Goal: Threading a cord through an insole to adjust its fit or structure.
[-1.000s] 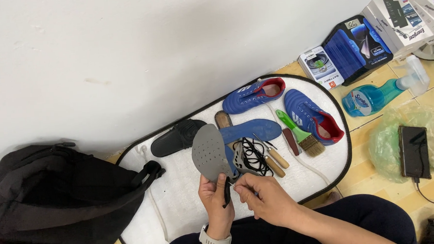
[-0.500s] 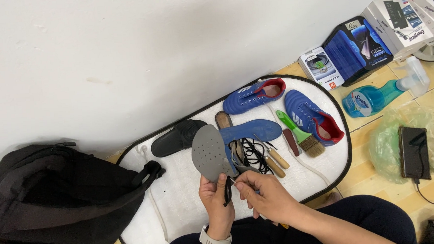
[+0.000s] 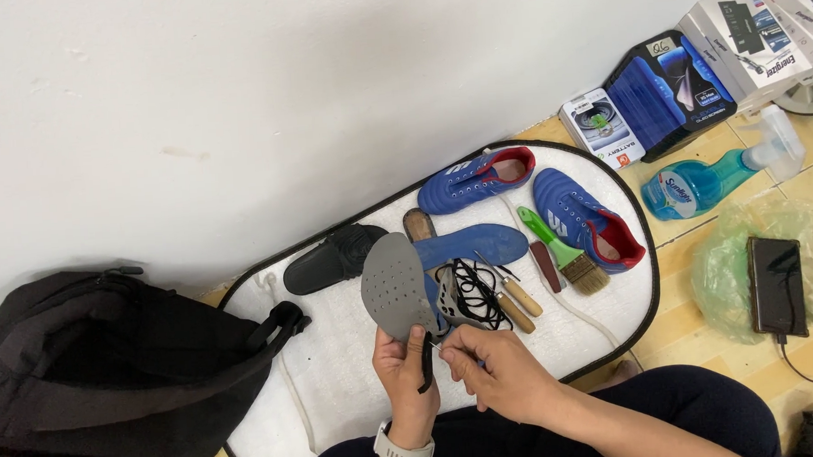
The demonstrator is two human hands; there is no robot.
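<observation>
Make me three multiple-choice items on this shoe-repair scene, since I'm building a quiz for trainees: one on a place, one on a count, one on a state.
1. Where does the green-handled brush lie?
A. on the white mat, beside a blue shoe
B. inside the black bag
C. on the phone

2. How many blue shoes lie on the white mat?
A. one
B. two
C. four

3. What state is the grey insole in?
A. flat on the floor
B. tucked inside a shoe
C. held up by the left hand

Answers:
1 A, it rests on the mat next to the right-side blue shoe.
2 B, that one and another blue shoe near the wall.
3 C, the left hand grips its lower end while the right hand works beside it.
</observation>
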